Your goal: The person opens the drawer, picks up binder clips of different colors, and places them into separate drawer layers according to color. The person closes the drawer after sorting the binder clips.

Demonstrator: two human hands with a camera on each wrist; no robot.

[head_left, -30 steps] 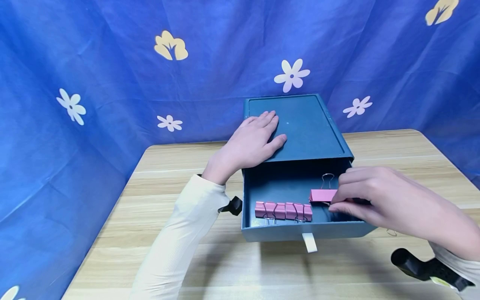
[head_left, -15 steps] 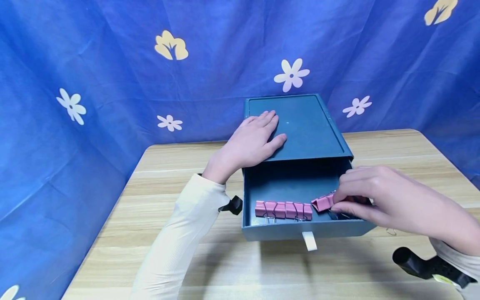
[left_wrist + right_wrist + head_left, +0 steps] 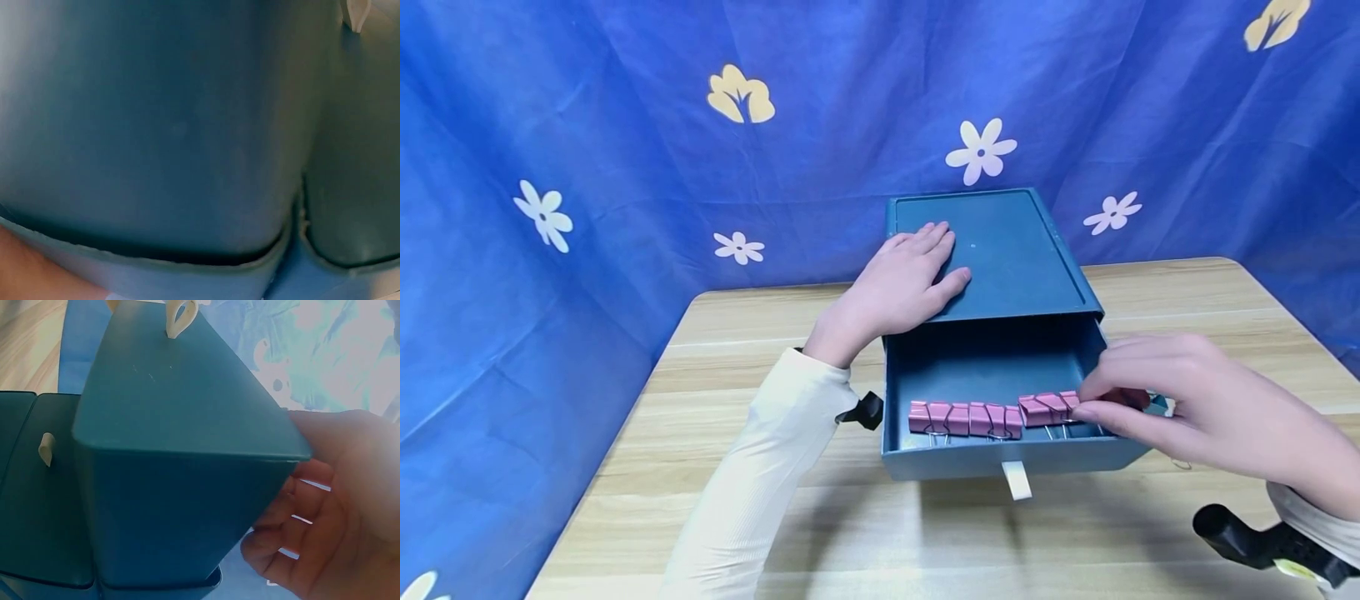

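A teal drawer box stands on the wooden table, its drawer pulled out toward me. My left hand lies flat on the box top, fingers straight. A row of pink binder clips lines the drawer's front wall. My right hand reaches over the drawer's right wall and pinches one more pink binder clip, which sits at the row's right end. In the right wrist view my right hand curls behind the drawer's outer corner, and the clips are hidden.
A white pull tab hangs from the drawer front. The wooden table extends left, right and in front of the box. A blue flowered cloth hangs close behind and to the left. Black wrist straps show near both sleeves.
My right hand has lowered the pink clip from upright in mid-drawer and laid it beside the row at the front. The left hand has stayed on the box top.
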